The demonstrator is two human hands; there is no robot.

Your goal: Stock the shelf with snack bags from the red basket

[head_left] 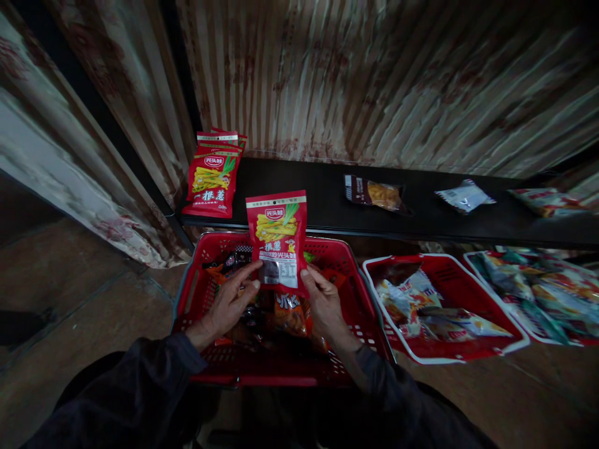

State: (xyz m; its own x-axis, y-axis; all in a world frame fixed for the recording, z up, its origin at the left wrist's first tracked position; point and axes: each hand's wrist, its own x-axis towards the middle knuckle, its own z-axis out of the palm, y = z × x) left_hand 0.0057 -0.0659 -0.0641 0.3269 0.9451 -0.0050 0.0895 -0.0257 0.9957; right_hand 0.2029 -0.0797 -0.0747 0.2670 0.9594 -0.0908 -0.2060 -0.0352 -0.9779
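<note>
Between my two hands is a red snack bag [277, 234], held upright above the red basket [206, 366] in front of me. My left hand [230, 304] pinches its lower left edge between thumb and fingers. At the lower right edge, my right hand [325, 302] grips it the same way. Orange and dark snack packets [289, 312] lie in the basket under the bag, partly hidden by it and my hands. Similar red snack bags [213, 178] stand overlapped at the left end of the black shelf [290, 171].
Along the shelf lie a dark packet with a brown snack [381, 194], a silvery packet [465, 196] and a reddish packet [547, 202]. Right of my basket stand a white-rimmed red basket [449, 360] and another basket with several packets [552, 293]. A patterned curtain [350, 81] hangs behind.
</note>
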